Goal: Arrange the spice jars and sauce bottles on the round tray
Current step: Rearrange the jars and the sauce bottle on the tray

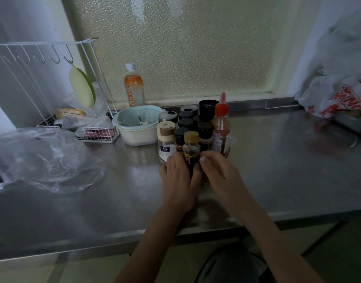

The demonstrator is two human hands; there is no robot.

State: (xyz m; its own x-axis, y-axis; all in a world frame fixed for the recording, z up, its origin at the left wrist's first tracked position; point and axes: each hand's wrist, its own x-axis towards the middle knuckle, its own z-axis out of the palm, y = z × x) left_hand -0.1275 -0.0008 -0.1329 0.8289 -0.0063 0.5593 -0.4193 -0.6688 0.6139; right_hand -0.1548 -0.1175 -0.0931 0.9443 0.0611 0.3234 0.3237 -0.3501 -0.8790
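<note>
Glass bottle (191, 149), tan cap, gripped between left hand (178, 176) and right hand (217, 170); steel counter (277, 160).

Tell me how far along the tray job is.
Done: black-capped jars, salt shaker and red-capped bottle stand clustered together; the tray is mostly hidden. In hand: left hand and right hand grip the yellow-capped bottle at the front. Left: seating it; orange bottle stands apart.

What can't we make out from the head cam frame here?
- Round tray: head view, mostly hidden by jars and both hands; only a sliver of rim shows.
- Small bottle lower half: covered by left hand and right hand; grip unclear.
- Labels: too dim and small to read.
- Rear black-lidded jars: bodies blocked by front ones.
</note>
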